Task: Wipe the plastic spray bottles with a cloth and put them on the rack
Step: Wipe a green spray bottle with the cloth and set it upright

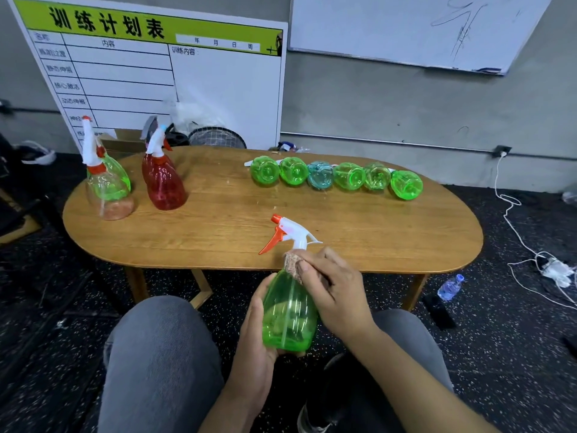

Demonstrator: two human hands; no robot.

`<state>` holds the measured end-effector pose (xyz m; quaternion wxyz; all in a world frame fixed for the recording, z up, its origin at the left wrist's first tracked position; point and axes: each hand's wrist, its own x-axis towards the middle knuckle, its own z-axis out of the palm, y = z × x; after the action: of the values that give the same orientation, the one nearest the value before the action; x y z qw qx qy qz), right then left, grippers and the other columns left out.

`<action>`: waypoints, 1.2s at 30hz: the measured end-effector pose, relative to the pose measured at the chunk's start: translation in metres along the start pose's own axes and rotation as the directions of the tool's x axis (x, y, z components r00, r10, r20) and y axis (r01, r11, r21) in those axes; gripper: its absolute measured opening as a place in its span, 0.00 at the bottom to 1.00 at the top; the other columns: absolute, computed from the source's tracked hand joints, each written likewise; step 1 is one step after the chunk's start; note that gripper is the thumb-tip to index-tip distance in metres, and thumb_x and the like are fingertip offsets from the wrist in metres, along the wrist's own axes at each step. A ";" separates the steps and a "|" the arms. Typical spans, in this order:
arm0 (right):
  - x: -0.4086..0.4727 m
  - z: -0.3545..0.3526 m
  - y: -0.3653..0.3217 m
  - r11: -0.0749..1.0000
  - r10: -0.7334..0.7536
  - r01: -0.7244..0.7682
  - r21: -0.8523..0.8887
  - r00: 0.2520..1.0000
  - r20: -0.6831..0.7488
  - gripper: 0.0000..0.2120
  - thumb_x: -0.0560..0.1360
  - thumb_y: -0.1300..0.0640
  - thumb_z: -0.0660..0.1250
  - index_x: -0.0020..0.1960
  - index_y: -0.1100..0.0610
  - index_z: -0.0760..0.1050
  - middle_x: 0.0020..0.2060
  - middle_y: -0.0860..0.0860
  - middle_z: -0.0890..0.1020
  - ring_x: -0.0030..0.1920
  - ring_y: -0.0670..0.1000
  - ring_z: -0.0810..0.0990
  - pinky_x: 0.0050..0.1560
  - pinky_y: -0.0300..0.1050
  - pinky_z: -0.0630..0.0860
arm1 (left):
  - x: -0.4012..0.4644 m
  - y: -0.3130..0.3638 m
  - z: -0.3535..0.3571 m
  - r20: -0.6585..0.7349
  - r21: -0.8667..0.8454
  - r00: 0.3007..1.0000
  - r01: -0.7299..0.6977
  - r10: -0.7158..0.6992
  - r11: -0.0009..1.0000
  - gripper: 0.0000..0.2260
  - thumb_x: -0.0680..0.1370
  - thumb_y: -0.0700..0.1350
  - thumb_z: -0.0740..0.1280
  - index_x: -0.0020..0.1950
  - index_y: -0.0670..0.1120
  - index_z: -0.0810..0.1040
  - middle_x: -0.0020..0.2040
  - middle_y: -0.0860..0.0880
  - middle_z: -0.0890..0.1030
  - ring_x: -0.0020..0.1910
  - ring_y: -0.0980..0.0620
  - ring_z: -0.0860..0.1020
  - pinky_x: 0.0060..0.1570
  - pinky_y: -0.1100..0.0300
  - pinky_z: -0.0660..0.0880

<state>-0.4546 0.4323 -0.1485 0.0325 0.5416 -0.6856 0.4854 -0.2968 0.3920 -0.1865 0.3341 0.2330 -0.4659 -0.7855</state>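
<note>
A green plastic spray bottle (288, 314) with a white and orange trigger head is held above my lap, in front of the wooden table's (218, 232) near edge. My left hand (257, 335) grips its lower body from the left. My right hand (332, 292) presses a small brownish cloth (293, 265) against the bottle's neck, fingers curled round it. Several bottles, most of them green and one blue (320, 175), lie on their sides in a row at the table's back right. On the left stand a clear and green bottle (107, 185) and red bottles (164, 182).
Whiteboards lean on the grey wall behind the table. A wire basket (217, 137) and clutter sit behind the table. White cables, a power strip (555, 270) and a small water bottle (449, 287) lie on the dark floor at the right. My grey-trousered knees are below.
</note>
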 end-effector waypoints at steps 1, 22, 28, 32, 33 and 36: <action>0.000 0.000 0.000 1.000 0.009 -0.009 0.007 1.000 0.022 0.18 0.84 0.43 0.61 0.66 0.47 0.83 0.39 0.38 0.72 0.37 0.42 0.74 0.36 0.32 0.66 | 0.000 0.001 -0.001 0.019 -0.002 1.000 0.000 0.000 1.000 0.33 0.76 0.72 0.64 0.77 0.58 0.72 0.67 0.45 0.83 0.57 0.43 0.85 0.39 0.50 0.81; -0.025 -0.010 -0.012 0.939 -0.276 0.310 -0.149 0.937 0.213 0.14 0.85 0.45 0.63 0.66 0.44 0.82 0.41 0.44 0.71 0.34 0.43 0.72 0.33 0.36 0.70 | 0.003 -0.008 -0.004 -0.030 0.053 0.999 -0.040 0.041 0.998 0.20 0.86 0.56 0.55 0.79 0.60 0.70 0.70 0.50 0.82 0.69 0.46 0.81 0.60 0.47 0.80; -0.049 -0.018 -0.006 0.739 -0.589 0.658 -0.142 0.734 0.337 0.12 0.80 0.52 0.73 0.63 0.49 0.85 0.43 0.47 0.70 0.37 0.46 0.73 0.33 0.41 0.74 | 0.004 -0.009 -0.002 -0.039 0.061 0.998 -0.053 0.055 0.997 0.20 0.89 0.48 0.50 0.79 0.53 0.71 0.68 0.45 0.83 0.67 0.43 0.82 0.64 0.49 0.79; -0.031 -0.016 -0.005 0.859 -0.439 0.482 -0.175 0.868 0.233 0.13 0.84 0.48 0.66 0.64 0.47 0.84 0.41 0.45 0.70 0.36 0.40 0.67 0.36 0.32 0.66 | 0.006 -0.009 -0.002 -0.048 0.109 0.998 -0.035 0.041 0.993 0.20 0.88 0.51 0.51 0.78 0.56 0.71 0.66 0.47 0.84 0.66 0.45 0.83 0.60 0.47 0.81; -0.023 -0.015 -0.005 0.904 -0.353 0.386 -0.183 0.917 0.186 0.14 0.85 0.46 0.62 0.65 0.46 0.83 0.39 0.44 0.71 0.34 0.40 0.66 0.34 0.32 0.65 | 0.006 -0.008 -0.001 -0.048 0.119 0.998 -0.034 0.040 0.992 0.20 0.87 0.52 0.52 0.78 0.56 0.72 0.67 0.48 0.84 0.66 0.45 0.83 0.60 0.47 0.82; -0.004 -0.009 -0.004 0.968 -0.142 0.160 -0.194 0.984 0.105 0.19 0.86 0.40 0.56 0.66 0.45 0.82 0.37 0.40 0.69 0.32 0.41 0.70 0.31 0.31 0.63 | 0.007 -0.008 -0.001 -0.036 0.128 0.998 -0.040 0.045 0.991 0.21 0.85 0.53 0.54 0.78 0.55 0.72 0.68 0.51 0.83 0.66 0.47 0.82 0.60 0.48 0.82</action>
<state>-0.4537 0.4417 -0.1437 0.0932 0.6075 -0.6887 0.3846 -0.3031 0.3893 -0.1943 0.3442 0.2590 -0.5133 -0.7423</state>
